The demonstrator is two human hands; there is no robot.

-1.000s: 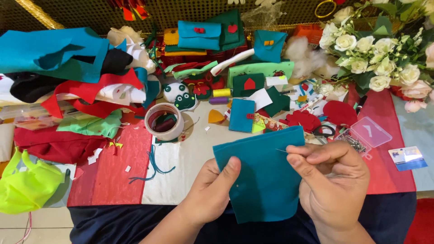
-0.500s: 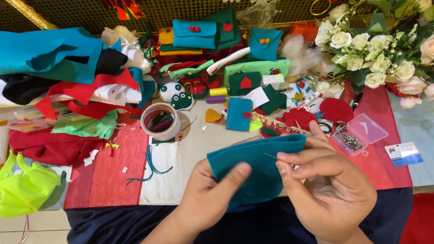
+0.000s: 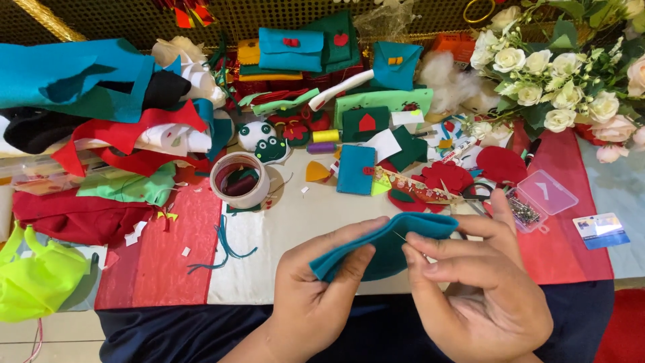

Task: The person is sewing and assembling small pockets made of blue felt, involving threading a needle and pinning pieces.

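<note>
At the near edge of a crowded craft table (image 3: 295, 222), my left hand (image 3: 322, 289) pinches one folded teal felt piece (image 3: 383, 249) while my right hand (image 3: 477, 282) grips one thin needle (image 3: 401, 236) at its fold. Small, even stitches, felt held taut, would serve best here.
</note>
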